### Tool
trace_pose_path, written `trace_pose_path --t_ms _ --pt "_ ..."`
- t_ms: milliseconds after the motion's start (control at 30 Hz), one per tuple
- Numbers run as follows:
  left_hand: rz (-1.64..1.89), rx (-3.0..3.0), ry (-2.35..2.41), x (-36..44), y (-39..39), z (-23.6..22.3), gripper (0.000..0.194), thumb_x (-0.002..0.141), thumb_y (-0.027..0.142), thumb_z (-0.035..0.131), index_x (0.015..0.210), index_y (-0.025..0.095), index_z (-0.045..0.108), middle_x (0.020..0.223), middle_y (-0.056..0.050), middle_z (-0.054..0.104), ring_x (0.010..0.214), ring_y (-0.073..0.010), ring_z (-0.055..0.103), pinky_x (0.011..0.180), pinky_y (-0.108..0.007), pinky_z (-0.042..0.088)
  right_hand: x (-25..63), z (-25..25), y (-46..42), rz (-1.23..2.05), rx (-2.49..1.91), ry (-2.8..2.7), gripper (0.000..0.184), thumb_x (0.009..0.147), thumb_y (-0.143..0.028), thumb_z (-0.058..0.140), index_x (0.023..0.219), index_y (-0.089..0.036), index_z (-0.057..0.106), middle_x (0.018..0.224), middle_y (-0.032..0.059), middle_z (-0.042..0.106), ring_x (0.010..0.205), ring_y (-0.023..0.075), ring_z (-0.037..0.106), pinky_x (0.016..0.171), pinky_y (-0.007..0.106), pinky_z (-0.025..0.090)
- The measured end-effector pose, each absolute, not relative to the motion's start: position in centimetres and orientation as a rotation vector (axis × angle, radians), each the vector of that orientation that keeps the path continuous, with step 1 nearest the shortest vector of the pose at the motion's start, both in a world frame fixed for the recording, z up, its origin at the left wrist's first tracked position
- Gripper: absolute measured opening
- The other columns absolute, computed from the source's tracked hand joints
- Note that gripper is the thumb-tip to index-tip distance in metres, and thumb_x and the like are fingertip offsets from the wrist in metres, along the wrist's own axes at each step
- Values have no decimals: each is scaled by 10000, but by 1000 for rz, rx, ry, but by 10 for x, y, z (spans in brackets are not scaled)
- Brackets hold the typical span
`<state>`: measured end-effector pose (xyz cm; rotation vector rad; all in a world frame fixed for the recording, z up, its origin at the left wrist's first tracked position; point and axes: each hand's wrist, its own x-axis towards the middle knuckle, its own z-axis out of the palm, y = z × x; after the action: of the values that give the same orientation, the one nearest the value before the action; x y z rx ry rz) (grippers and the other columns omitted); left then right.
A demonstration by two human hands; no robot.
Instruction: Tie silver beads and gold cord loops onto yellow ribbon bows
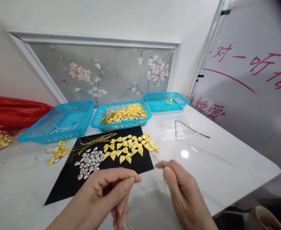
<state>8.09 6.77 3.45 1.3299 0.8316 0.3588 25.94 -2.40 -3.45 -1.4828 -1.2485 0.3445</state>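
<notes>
A thin pale-gold cord (148, 186) runs loosely between my two hands, blurred and hard to follow. My left hand (107, 190) pinches it between thumb and forefinger, in front of the black mat (66, 188). To the right, my right hand (182, 191) is also closed in a pinch on the cord, its fingertips just off the mat's right corner. On the mat lie several yellow ribbon bows (126, 158), a cluster of silver drop-shaped beads (89, 163) and a bundle of gold cords (92, 142).
Three blue baskets stand along the wall: a left one (54, 137) with white strips, a middle one (121, 127) full of bows and beads, a right one (164, 108). Finished-looking bow strands (59, 151) and a clear bag (182, 129) lie on the white table (226, 166).
</notes>
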Motion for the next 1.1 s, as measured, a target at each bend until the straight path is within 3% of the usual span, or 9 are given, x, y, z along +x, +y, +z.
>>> trace_pose_path --t_ms 167,267,400,500,667,800,867,1000,1100 --pt "517 1059 914 82 74 37 267 735 439 851 803 197 760 497 60 567 413 -73 520 402 -143 422 281 -69 -24 -14 -2039 -1231 386 1040 -289 327 1244 -152 625 1113 146 674 926 269 680 738 362 540" --pt "625 942 950 81 76 44 268 646 363 918 752 179 755 506 62 547 426 -62 503 380 -115 415 288 -83 -27 -132 -2138 -1297 424 1019 -207 324 1353 -122 572 1196 179 658 1052 300 647 808 404 559" --pt "731 895 982 73 77 50 150 690 225 872 759 148 763 527 56 517 424 -52 481 360 -99 413 295 -89 -28 -171 -2087 -1332 435 1001 -182 340 1345 -89 589 1186 188 682 1127 338 593 887 470 538" --pt "788 876 1026 68 74 54 29 774 133 754 746 131 757 535 43 505 416 -54 465 349 -101 428 299 -84 -28 -223 -2020 -1291 408 1000 -231 359 1225 -84 666 1119 185 717 1133 367 586 917 520 506" --pt "853 818 1131 69 69 62 213 844 28 598 713 112 743 531 36 479 393 -53 453 330 -100 432 295 -59 -42 -260 -1783 -946 308 1014 -303 442 1097 -146 693 914 91 720 845 215 661 760 332 517" --pt "887 798 1137 70 66 64 282 877 -18 526 739 106 737 549 34 483 394 -55 476 334 -100 446 277 -36 -60 102 -1363 -554 180 993 -359 579 1027 -226 696 689 -38 515 548 88 453 545 226 382" --pt "893 801 1118 70 66 64 303 907 -4 500 739 104 728 550 34 477 397 -56 475 335 -104 453 262 -30 -67 263 -1254 -591 165 991 -349 583 1017 -238 703 684 -39 486 544 82 424 516 216 348" --pt "904 839 1077 70 65 63 296 930 13 487 771 111 718 564 32 482 410 -61 478 334 -113 464 227 -25 -70 485 -1224 -1031 175 901 -298 640 1047 -246 722 734 -24 567 549 92 437 522 225 373" --pt "917 852 1080 70 62 63 281 926 6 491 783 115 707 563 34 490 406 -63 484 325 -109 462 211 -22 -63 551 -1162 -1243 71 856 -228 650 893 -211 708 682 -42 545 512 75 379 490 215 327"
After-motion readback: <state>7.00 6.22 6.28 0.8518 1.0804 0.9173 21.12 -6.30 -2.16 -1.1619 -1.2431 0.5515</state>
